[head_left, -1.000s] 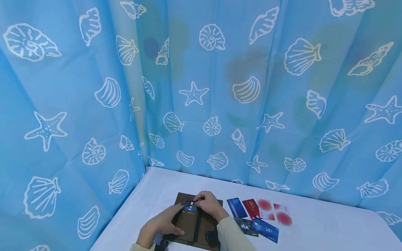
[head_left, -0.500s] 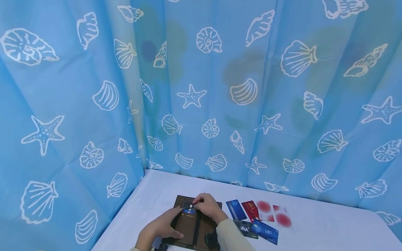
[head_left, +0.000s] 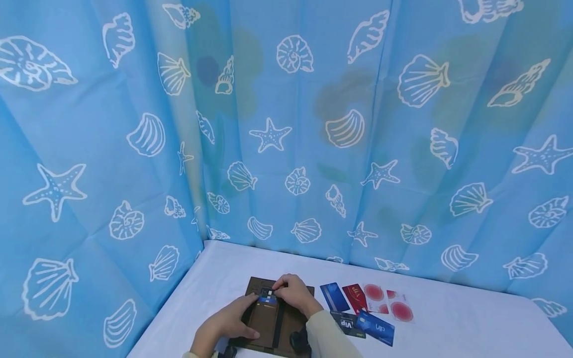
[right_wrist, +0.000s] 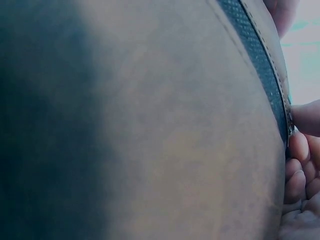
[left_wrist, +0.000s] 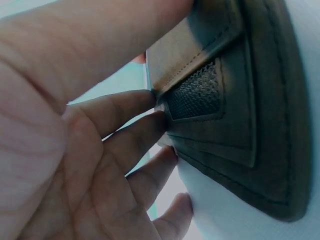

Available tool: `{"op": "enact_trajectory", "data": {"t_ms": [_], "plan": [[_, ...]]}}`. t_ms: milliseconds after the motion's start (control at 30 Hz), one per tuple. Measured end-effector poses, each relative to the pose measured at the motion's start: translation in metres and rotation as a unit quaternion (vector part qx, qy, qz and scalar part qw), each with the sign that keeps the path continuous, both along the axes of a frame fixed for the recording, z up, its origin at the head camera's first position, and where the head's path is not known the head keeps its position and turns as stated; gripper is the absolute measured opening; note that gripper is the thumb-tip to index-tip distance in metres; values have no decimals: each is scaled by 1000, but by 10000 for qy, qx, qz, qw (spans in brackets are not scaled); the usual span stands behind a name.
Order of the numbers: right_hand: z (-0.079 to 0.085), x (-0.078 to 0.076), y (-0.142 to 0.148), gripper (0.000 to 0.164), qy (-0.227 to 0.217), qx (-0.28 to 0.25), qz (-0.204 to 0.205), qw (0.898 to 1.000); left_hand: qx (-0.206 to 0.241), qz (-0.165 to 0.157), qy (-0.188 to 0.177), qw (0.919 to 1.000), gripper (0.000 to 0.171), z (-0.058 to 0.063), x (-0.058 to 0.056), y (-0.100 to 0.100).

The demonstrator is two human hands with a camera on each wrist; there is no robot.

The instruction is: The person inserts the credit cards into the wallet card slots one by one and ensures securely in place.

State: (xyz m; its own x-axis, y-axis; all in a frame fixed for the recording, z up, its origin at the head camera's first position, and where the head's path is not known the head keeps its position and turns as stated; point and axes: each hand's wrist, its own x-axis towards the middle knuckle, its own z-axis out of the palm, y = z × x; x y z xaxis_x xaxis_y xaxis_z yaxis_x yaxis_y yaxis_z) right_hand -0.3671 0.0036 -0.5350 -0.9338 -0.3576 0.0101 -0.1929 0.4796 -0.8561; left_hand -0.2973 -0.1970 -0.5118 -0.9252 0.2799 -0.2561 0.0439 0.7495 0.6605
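Note:
A brown leather-like wallet (head_left: 265,324) lies on the table, with a black elastic band (head_left: 278,325) running down it. A dark card (head_left: 265,292) stands out of the top of its pocket, above a blue card edge (head_left: 267,300). My right hand (head_left: 295,293) pinches the dark card's right side. In the right wrist view its curled fingers (right_wrist: 296,182) sit at the wallet's far edge. My left hand (head_left: 227,317) spans the wallet's left side, thumb on the lower pocket, index fingertip by the cards. A mesh window (left_wrist: 195,92) shows beside its fingers in the left wrist view.
Right of the wallet lie a plain blue card (head_left: 334,297), a red VIP card (head_left: 355,294), white cards with red circles (head_left: 401,309), a black VIP card (head_left: 346,323) and another blue card (head_left: 377,328). A blue shell-patterned curtain (head_left: 286,149) hangs behind the white table (head_left: 447,323).
The head view has shifted slightly. Both hands keep nearly the same places on the wallet, and the right fingers stay at the dark card.

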Motion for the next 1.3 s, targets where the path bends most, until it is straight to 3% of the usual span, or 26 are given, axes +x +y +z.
{"op": "enact_trajectory", "data": {"t_ms": [433, 1300], "plan": [[-2, -6, 2, 6, 85, 127, 8, 9999, -40, 65, 89, 9999, 87, -2, -1, 3], [-2, -3, 1, 12, 105, 168, 98, 9998, -88, 9, 77, 9999, 87, -2, 1, 1]]}}
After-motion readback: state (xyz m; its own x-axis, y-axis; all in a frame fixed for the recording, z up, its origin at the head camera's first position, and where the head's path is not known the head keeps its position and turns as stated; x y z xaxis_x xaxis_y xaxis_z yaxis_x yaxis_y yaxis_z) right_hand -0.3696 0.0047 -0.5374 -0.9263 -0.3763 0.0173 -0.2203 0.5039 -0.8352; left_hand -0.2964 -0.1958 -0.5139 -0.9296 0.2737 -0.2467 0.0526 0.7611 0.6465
